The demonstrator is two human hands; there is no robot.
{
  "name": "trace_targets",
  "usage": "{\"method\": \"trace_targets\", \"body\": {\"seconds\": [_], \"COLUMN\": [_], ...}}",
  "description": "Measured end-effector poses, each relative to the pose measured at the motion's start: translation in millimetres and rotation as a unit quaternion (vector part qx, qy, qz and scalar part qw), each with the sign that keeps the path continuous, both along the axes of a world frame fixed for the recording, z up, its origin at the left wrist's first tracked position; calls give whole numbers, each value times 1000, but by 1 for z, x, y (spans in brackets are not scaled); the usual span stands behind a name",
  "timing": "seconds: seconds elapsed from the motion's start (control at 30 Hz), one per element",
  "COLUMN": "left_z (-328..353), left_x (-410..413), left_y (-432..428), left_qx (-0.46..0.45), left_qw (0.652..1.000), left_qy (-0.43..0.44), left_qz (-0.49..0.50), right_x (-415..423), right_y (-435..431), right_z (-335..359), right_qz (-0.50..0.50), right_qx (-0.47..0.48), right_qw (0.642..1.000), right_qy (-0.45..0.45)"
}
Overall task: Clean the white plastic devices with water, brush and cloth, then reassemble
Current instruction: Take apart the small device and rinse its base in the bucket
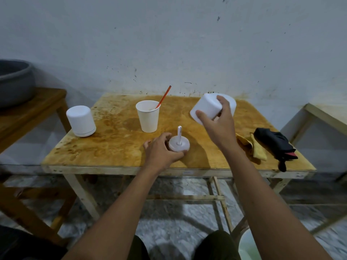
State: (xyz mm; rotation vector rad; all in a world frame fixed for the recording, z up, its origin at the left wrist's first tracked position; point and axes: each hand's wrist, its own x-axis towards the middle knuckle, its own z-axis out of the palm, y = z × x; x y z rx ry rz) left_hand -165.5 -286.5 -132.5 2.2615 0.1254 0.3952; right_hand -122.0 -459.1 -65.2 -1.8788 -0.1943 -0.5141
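My left hand [161, 149] grips a round white base [179, 145] with an upright white stem, which stands on the wooden table [116, 145] near the front middle. My right hand [217, 120] holds a white plastic shell [208, 107] tilted in the air above the table, right of the base. A second white device [81, 121], whole and upright, stands at the table's left edge. A white paper cup [148, 116] with an orange-handled brush [163, 97] in it stands behind the base. A yellow cloth [252, 147] and a black cloth [276, 144] lie at the right.
A grey basin [15, 81] sits on a darker wooden table at the far left. A wooden frame [319, 117] stands to the right. A pale bucket rim [247, 244] shows by my right knee, under the table's front right.
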Motion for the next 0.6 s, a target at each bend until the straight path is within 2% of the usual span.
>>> {"method": "trace_targets", "body": {"seconds": [0.1,0.23,0.53,0.6], "left_z": [-2,-3,-1,1], "left_x": [0,2,0,-1], "left_y": [0,0,1,1], "left_qx": [-5,-6,9,8], "left_qw": [1000,1000,1000,999], "left_qy": [-4,2,26,29], "left_qz": [2,0,-14,-17], "right_x": [12,21,20,10], "right_y": [-13,-14,-19,-19], "right_z": [-5,-27,-51,-49], "right_qz": [-43,-49,-11,-45], "right_qx": [-47,-124,-171,-170], "right_qw": [997,987,979,979], "right_qy": [39,85,112,105]}}
